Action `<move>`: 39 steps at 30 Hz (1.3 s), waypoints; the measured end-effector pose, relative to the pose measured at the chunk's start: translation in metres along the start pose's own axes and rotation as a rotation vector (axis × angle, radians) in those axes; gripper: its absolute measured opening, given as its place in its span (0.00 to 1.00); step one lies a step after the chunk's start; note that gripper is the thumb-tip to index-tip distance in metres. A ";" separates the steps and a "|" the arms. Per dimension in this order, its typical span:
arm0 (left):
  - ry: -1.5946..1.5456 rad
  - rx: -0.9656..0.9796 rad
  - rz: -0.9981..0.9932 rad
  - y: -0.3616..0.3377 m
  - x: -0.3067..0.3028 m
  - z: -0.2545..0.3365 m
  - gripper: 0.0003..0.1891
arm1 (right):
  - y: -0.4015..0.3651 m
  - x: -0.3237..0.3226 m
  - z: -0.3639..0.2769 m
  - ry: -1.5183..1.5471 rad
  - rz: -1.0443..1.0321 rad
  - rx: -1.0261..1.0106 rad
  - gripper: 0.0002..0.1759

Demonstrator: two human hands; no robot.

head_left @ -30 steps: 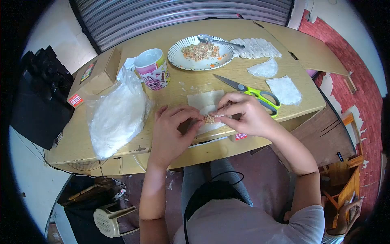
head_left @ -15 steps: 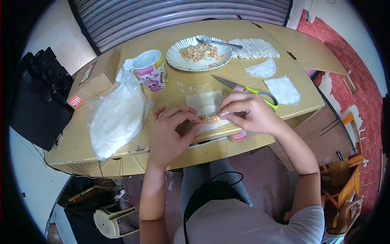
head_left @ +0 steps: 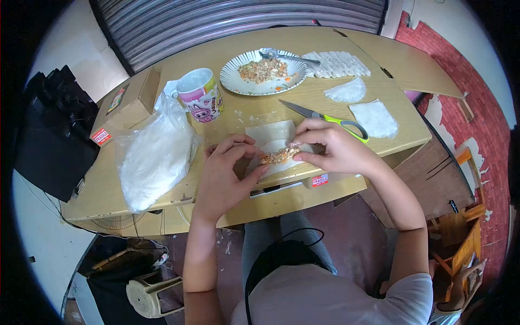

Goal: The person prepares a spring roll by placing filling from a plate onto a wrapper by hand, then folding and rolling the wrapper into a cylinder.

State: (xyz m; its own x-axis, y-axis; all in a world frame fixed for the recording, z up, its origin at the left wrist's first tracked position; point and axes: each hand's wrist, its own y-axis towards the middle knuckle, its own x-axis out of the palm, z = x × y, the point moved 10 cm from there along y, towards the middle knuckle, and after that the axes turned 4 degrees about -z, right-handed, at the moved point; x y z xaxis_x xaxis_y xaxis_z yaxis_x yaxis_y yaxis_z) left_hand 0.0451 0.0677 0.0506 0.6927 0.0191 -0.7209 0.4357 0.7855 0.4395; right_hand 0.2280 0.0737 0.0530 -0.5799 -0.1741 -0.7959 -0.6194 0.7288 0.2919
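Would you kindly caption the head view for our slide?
Left hand and right hand pinch a filled wrapper beside green scissors.

Scissors (head_left: 313,113) just beyond right hand (head_left: 331,149); bag (head_left: 154,157) crowds left; tabletop (head_left: 254,108) ahead seemingly passable.

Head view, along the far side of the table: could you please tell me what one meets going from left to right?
cardboard box → pink mug → paper plate of filling → row of white wrappers

A tan wooden table (head_left: 346,51) holds a white wrapper (head_left: 273,142) with orange-brown filling (head_left: 276,156), green-handled scissors (head_left: 330,119), a pink-and-white cartoon mug (head_left: 199,96), and a white patterned plate (head_left: 264,72).
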 end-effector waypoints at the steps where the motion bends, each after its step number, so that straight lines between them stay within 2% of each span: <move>1: 0.005 -0.004 -0.024 0.000 0.002 -0.002 0.15 | 0.000 0.001 0.002 0.035 -0.009 0.026 0.14; 5: -0.017 -0.022 -0.058 0.000 0.004 -0.006 0.12 | -0.002 -0.002 -0.002 0.014 0.104 -0.095 0.11; 11: -0.054 -0.057 -0.079 0.001 0.005 -0.006 0.12 | 0.002 0.000 -0.001 -0.019 0.023 0.030 0.12; 13: -0.051 -0.072 -0.092 0.001 0.003 -0.001 0.13 | 0.003 -0.008 -0.011 -0.051 0.108 -0.070 0.12; 15: -0.048 -0.088 -0.105 0.001 0.007 0.000 0.13 | 0.005 -0.008 -0.011 -0.036 0.102 -0.097 0.12; 17: 0.045 -0.014 -0.024 0.001 0.005 0.008 0.14 | 0.009 -0.007 -0.012 -0.021 0.096 -0.127 0.12; 19: 0.073 -0.002 -0.008 0.002 0.006 0.009 0.14 | 0.014 0.002 -0.008 0.047 0.000 -0.092 0.12; 23: 0.111 -0.005 0.005 0.003 0.008 0.009 0.13 | 0.018 0.007 -0.004 0.087 -0.018 -0.062 0.12; 26: 0.105 -0.001 0.025 0.003 0.008 0.008 0.12 | 0.018 0.008 0.004 0.192 -0.009 0.045 0.11; 29: 0.121 0.047 0.029 0.001 0.007 0.008 0.15 | 0.015 0.007 -0.001 0.073 -0.037 0.021 0.13; 31: 0.077 0.003 0.008 0.001 0.004 0.009 0.16 | 0.011 -0.002 -0.017 -0.010 0.073 -0.155 0.15; 36: 0.004 -0.038 -0.004 -0.001 0.007 0.009 0.18 | 0.013 0.005 -0.025 -0.094 0.047 -0.164 0.15; 39: 0.169 0.048 0.026 0.000 0.008 0.018 0.18 | 0.017 0.012 -0.021 -0.103 0.027 -0.181 0.14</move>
State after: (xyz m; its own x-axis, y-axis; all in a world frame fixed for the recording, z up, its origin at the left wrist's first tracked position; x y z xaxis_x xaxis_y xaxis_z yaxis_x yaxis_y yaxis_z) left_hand 0.0610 0.0569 0.0540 0.5993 0.1466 -0.7870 0.4486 0.7528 0.4818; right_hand 0.1992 0.0702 0.0598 -0.5462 -0.0803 -0.8338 -0.6943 0.6002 0.3970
